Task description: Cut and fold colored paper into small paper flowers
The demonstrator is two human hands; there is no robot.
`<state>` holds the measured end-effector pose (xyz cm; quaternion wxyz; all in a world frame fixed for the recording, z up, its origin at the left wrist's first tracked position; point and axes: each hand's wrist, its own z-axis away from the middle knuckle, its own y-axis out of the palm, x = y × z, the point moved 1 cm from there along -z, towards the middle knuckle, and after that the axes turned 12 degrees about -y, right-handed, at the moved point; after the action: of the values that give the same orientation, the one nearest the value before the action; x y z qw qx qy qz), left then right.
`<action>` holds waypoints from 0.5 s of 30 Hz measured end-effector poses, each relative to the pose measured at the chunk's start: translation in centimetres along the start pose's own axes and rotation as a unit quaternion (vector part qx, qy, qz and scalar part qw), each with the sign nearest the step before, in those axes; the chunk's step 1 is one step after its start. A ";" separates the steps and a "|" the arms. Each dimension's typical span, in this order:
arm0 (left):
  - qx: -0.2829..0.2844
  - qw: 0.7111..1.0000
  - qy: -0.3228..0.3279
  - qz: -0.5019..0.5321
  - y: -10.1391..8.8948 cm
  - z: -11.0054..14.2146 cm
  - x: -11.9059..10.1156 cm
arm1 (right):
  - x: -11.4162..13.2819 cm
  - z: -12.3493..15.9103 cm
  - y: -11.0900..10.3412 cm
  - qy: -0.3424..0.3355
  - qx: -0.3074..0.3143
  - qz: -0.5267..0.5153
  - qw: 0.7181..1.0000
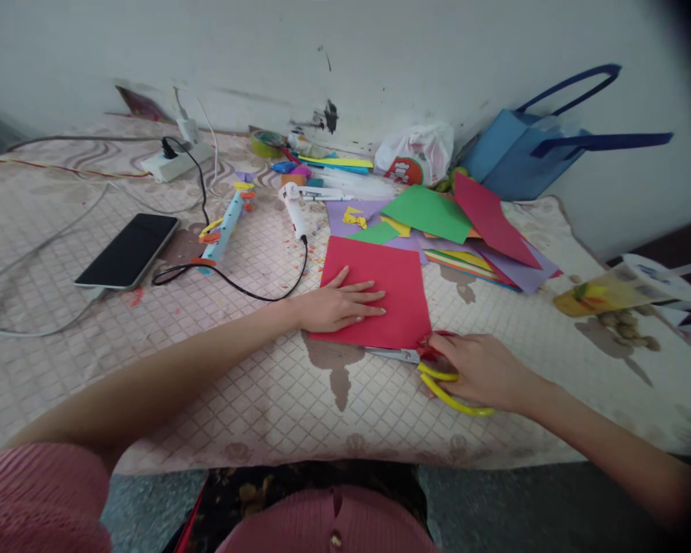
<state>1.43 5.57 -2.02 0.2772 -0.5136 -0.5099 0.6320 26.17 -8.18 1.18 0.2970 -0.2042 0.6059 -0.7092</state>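
My left hand (341,303) lies flat on a red sheet of paper (380,265), fingers spread, pressing on its middle. At the sheet's near right corner, my right hand (489,372) is closed on a pair of scissors (454,393) with yellow handles. Their metal blades point left along the near edge of the sheet; how far they are apart is hard to see. Something red (434,347) shows beside my right fingers at the handles, and I cannot tell whether it belongs to the scissors.
Behind the sheet are a white glue gun (293,209) with a black cord and a pile of coloured paper (431,215). A phone (130,250), a blue paper strip (224,229) and a power strip (176,161) lie left. A blue bag (504,153) and plastic cup (622,288) stand right.
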 end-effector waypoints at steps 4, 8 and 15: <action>-0.001 1.000 -0.004 0.007 -0.1 0.0 -0.1 | 0.5 -0.5 -0.5 0.004 -0.011 -0.006 1.000; 0.006 1.000 -0.004 0.004 -0.1 0.0 -0.2 | 0.7 -1.0 -0.6 0.001 -0.020 -0.006 1.000; 0.011 1.000 -0.007 0.000 -0.1 -0.1 -0.2 | 0.5 -1.4 -0.5 -0.007 -0.023 -0.012 1.000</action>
<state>1.56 5.43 -1.84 0.2794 -0.5055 -0.5048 0.6415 24.80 -7.46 1.40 0.2877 -0.2232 0.6176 -0.6972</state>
